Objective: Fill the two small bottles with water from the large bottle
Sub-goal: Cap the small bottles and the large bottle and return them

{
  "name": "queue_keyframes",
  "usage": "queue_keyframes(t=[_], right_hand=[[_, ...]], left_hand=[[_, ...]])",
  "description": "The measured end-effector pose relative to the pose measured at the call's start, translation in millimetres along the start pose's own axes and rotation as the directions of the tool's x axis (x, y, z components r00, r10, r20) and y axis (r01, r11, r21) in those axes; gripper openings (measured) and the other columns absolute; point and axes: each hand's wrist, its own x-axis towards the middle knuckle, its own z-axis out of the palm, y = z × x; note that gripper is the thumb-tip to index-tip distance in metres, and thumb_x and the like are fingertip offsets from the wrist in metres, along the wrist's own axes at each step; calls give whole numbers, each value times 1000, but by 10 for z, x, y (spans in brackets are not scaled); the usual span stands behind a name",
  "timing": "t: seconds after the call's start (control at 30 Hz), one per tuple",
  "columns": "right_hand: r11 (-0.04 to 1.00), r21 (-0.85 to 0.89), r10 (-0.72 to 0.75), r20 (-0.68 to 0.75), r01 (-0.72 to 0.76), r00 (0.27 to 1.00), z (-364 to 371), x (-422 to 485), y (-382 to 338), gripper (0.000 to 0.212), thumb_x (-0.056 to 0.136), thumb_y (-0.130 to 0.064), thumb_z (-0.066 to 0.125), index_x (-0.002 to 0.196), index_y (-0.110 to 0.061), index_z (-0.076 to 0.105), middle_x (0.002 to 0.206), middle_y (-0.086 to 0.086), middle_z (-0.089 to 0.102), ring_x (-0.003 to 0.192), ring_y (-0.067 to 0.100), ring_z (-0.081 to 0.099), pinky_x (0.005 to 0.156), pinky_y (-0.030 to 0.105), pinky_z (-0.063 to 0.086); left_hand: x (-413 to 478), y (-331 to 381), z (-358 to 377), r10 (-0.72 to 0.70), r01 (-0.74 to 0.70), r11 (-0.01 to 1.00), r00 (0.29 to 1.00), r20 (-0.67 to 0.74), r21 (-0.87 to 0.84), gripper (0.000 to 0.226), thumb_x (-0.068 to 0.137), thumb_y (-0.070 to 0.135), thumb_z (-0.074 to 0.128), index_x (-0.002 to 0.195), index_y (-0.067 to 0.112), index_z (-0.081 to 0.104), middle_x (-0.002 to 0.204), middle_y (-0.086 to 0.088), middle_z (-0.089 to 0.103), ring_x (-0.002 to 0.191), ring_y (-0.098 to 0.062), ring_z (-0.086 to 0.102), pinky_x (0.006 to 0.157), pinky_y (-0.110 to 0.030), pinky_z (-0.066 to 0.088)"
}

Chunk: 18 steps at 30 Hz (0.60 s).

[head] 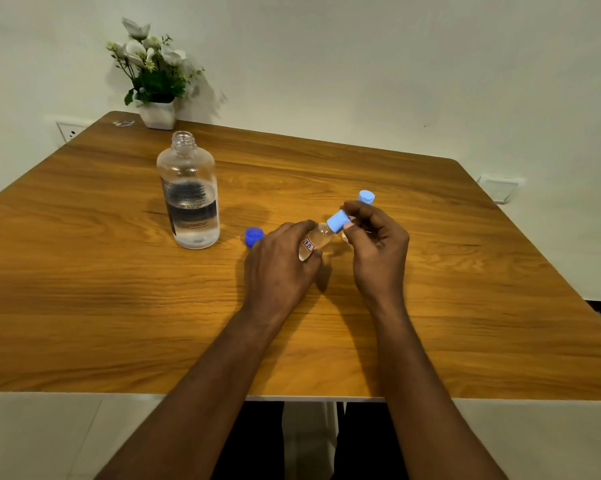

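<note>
The large clear bottle stands uncapped on the wooden table, partly filled with water. Its dark blue cap lies to its right on the table. My left hand grips a small clear bottle with a red-edged label, tilted to the right. My right hand pinches that bottle's light blue cap between thumb and fingers. A second small bottle stands behind my right hand; only its light blue cap and a bit of its body show.
A white pot of white flowers stands at the table's far left corner by the wall. A small clear scrap lies beside it. Wall sockets sit at the left and right.
</note>
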Motion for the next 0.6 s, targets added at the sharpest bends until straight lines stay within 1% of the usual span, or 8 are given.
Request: queue_keyframes(t=[0.07, 0.13, 0.23, 0.33, 0.4, 0.43, 0.5, 0.6], right_hand=[[1000, -22, -9, 8, 9, 1000, 8, -4, 5, 20, 83, -3, 67, 97, -17, 72, 96, 3, 73, 88, 14, 68, 76, 29, 54], [1000, -29, -8, -5, 8, 1000, 13, 0, 13, 13, 82, -10, 74, 94, -12, 73, 92, 4, 73, 84, 15, 67, 74, 28, 54], [999, -38, -10, -19, 9, 1000, 11, -5, 11, 15, 82, -20, 71, 95, -12, 71, 91, 2, 71, 80, 10, 64, 70, 26, 51], [1000, -7, 7, -21, -7, 1000, 3, -10, 1, 15, 84, -11, 63, 94, -18, 70, 95, -3, 71, 84, 8, 65, 73, 30, 53], [1000, -30, 3, -15, -4, 1000, 1, -10, 2, 20, 84, -1, 64, 92, -19, 70, 92, -4, 71, 82, 5, 65, 73, 25, 52], [999, -36, 6, -10, -6, 1000, 5, -10, 5, 18, 83, -1, 66, 91, -17, 70, 91, -3, 71, 80, 6, 65, 73, 25, 52], [999, -40, 3, 2, -3, 1000, 12, -9, 14, 9, 82, -9, 73, 91, -11, 71, 88, 3, 71, 78, 11, 64, 71, 27, 51], [999, -53, 11, -8, -12, 1000, 22, -18, 23, 19, 81, -25, 72, 96, -14, 68, 92, 5, 68, 77, 10, 61, 70, 28, 51]], left_hand=[[2, -4, -4, -4, 4, 1000, 1000, 4, 4, 37, 83, 27, 66, 120, 26, 64, 111, 6, 68, 97, -17, 62, 69, -27, 39], [1, -2, -6, -5, 5, 1000, 1000, 3, 3, 36, 83, 27, 66, 119, 27, 64, 110, 6, 69, 96, -17, 63, 68, -27, 39], [-10, 7, -9, 2, -2, 1000, 1000, 1, 7, 37, 82, 27, 66, 119, 27, 64, 109, 5, 69, 95, -18, 63, 68, -27, 40], [-6, -3, -5, 0, 0, 1000, 1000, -2, 7, 38, 82, 28, 67, 120, 27, 64, 111, 6, 68, 97, -18, 63, 69, -27, 39], [-6, -7, -2, 5, -5, 1000, 1000, 6, 14, 37, 82, 28, 66, 119, 27, 64, 110, 5, 68, 97, -19, 63, 70, -30, 42], [-6, -8, -1, 5, -5, 1000, 1000, 6, 14, 37, 82, 28, 66, 119, 27, 64, 109, 5, 69, 97, -19, 63, 70, -31, 43], [-9, -7, 4, 3, -3, 1000, 1000, -1, 6, 35, 82, 27, 66, 117, 27, 65, 108, 5, 69, 96, -19, 63, 70, -31, 44], [-13, -4, 5, 7, -7, 1000, 1000, 2, 11, 36, 82, 28, 67, 118, 28, 65, 108, 5, 69, 96, -18, 63, 69, -28, 42]])
